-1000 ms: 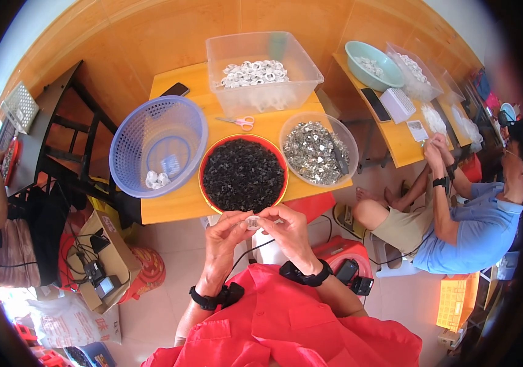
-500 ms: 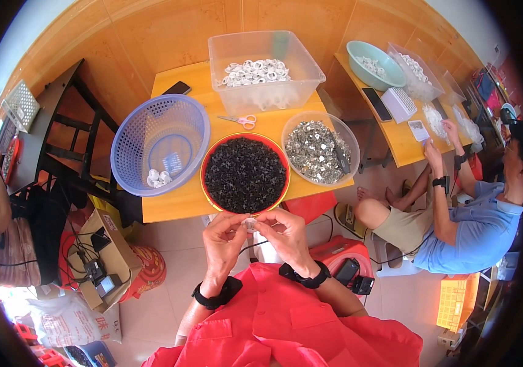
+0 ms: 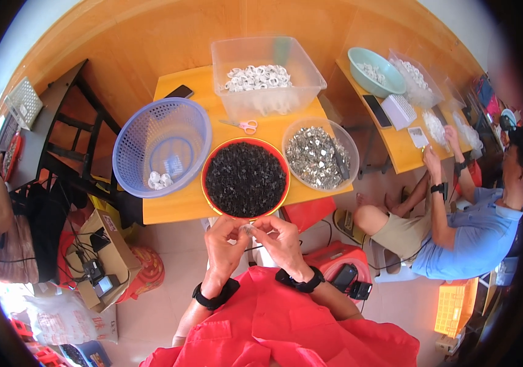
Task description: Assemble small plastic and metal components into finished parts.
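Observation:
Between the fingertips of both hands is a small white ring-shaped part (image 3: 248,229), partly covered by the fingers. My left hand (image 3: 223,241) pinches it from one side and my right hand (image 3: 278,240) from the other, just in front of the table edge. Right beyond my hands stands a red round tray (image 3: 287,177) full of small black pieces (image 3: 246,177). A clear round tub (image 3: 354,153) of small shiny metal pieces (image 3: 316,150) is to its right, with a dark-handled tool (image 3: 340,162) lying on them. To the left, a blue-purple basket (image 3: 128,131) holds a few white parts (image 3: 159,180).
A clear bin (image 3: 267,104) of white rings stands at the table's back, near pink-handled scissors (image 3: 248,126) and a black phone (image 3: 180,92). At the right table (image 3: 405,156) a person in blue (image 3: 475,232) works; another person sits far left. A cardboard box (image 3: 111,263) stands on the left.
My hands stay together at the white part, with the fingers slightly shifted. The view has tilted a little, so the table things sit slightly lower.

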The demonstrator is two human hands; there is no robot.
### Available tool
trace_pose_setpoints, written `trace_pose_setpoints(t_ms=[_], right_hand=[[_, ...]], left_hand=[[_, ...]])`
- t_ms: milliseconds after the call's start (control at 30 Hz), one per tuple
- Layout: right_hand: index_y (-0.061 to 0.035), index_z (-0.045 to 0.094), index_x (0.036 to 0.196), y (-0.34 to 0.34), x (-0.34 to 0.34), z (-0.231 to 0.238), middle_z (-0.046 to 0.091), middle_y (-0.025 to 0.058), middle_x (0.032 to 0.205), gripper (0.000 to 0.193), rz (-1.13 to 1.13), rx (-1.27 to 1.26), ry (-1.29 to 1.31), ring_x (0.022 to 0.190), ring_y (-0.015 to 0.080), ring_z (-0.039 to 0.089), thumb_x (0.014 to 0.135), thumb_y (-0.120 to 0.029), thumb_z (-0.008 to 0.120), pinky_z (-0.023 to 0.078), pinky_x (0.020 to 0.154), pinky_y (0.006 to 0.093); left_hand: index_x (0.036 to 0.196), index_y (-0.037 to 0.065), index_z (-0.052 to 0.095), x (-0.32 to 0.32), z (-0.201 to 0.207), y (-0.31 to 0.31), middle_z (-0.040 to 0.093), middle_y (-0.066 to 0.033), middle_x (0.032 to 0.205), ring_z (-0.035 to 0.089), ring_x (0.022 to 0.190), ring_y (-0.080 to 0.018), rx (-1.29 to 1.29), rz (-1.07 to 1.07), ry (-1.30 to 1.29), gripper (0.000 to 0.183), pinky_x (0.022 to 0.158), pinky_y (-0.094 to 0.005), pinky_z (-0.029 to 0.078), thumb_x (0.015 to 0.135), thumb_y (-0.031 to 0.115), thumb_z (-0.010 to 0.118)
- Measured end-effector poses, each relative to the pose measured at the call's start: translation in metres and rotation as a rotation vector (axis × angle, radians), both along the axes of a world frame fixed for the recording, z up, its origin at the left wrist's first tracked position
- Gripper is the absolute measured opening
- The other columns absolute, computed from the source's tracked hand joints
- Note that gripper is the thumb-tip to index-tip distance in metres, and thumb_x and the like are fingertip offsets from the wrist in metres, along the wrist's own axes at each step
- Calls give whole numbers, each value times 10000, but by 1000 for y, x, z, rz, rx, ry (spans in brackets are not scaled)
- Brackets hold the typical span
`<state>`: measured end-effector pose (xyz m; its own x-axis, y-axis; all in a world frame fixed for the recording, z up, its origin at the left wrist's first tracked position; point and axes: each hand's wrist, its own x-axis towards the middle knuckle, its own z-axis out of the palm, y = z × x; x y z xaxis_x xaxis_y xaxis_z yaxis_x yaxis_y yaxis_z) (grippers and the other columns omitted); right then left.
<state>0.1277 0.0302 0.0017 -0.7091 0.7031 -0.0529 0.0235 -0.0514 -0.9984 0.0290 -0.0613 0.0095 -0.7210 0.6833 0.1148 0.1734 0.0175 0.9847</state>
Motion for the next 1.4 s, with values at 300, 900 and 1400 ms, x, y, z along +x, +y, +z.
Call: trace_pose_setpoints(t_ms=[300, 900, 1400], right_hand=[[-6, 584, 850, -4, -14, -3, 626, 37, 748, 65, 32, -481, 96, 670, 66, 587, 835, -57, 622, 469, 559, 194], [-19, 614, 847, 75, -122, -26, 590, 162, 799, 135, 287, 1062, -359, 774, 368, 596, 715, 7, 618, 483, 675, 444], [45, 624, 959, 94, -82, -23, 644, 106, 815, 161, 265, -145, -137, 682, 161, 644, 814, -21, 599, 546, 616, 248]], left_hand=[[970, -6, 598, -7, -13, -13, 633, -54, 875, 598, 750, -102, 129, -18, -420, 154, 683, -256, 501, 821, 28, 619], [911, 14, 600, -28, -21, -33, 630, -66, 833, 637, 719, -179, 248, 192, -747, 97, 656, -267, 542, 818, 40, 605], [915, 3, 600, -24, -20, -27, 632, -69, 833, 634, 711, -168, 228, 159, -778, 108, 636, -253, 536, 813, 36, 614]])
